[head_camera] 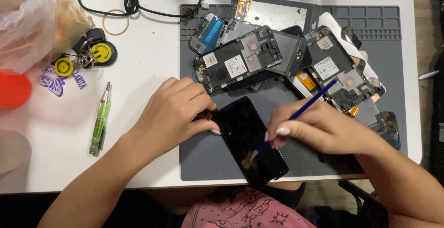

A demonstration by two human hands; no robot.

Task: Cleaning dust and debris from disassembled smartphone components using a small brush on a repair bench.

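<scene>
Head view: the black phone screen (252, 140) lies at the grey mat's (203, 163) near edge; your left hand (173, 115) pinches its 10 o'clock corner, pinning it flat; your right hand (319, 126) grips a blue brush (296, 115) pen-style, bristles on the glass; stripped phone frames (240, 59) piled at 12 o'clock, clear of the work.

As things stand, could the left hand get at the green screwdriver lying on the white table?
Probably yes. The left hand is busy steadying the black phone, but the green screwdriver lies just beside that forearm on the white table, with nothing between them.
</scene>
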